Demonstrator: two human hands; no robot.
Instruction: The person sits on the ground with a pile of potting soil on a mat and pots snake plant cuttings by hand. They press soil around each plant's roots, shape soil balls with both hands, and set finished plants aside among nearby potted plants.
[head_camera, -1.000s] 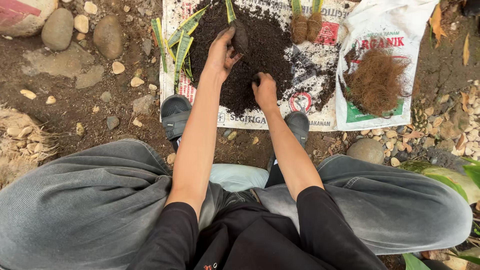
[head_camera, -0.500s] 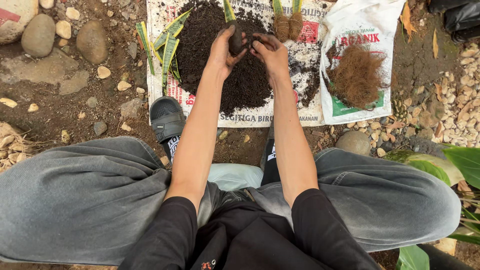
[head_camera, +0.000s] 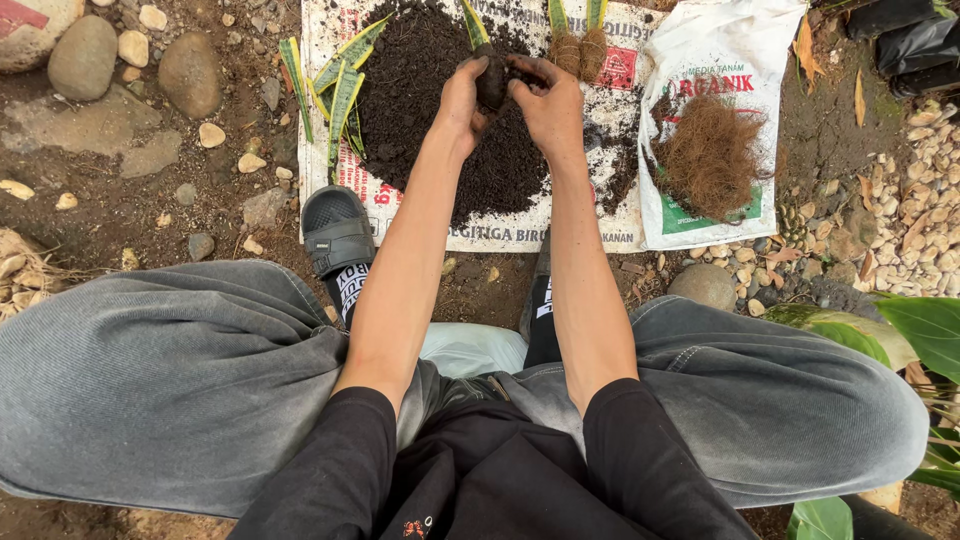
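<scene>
A second ago my right hand (head_camera: 548, 105) lay low on the soil and only my left hand (head_camera: 462, 98) was raised; now both meet at the upper centre of the frame, closed around one dark soil clump (head_camera: 491, 82).

Nearest, at the bottom of the frame, my grey trousers (head_camera: 160, 380) spread wide over my knees, and a dark sandal (head_camera: 337, 232) shows left of centre. Beyond it lies bare earth with pebbles and rounded stones (head_camera: 190, 73) toward the upper left. The white printed sack (head_camera: 420, 222) lies flat on the ground, heaped with black soil (head_camera: 420, 90).

My left grip is curled on the clump's left side, my right grip pressed on its right, fingers touching it (it looks moist, lumpy, nearly black). It sits just above the soil heap. Striped green leaf cuttings (head_camera: 340, 85) lie left of the heap; a white bag with brown fibre (head_camera: 712, 155) lies at upper right.
</scene>
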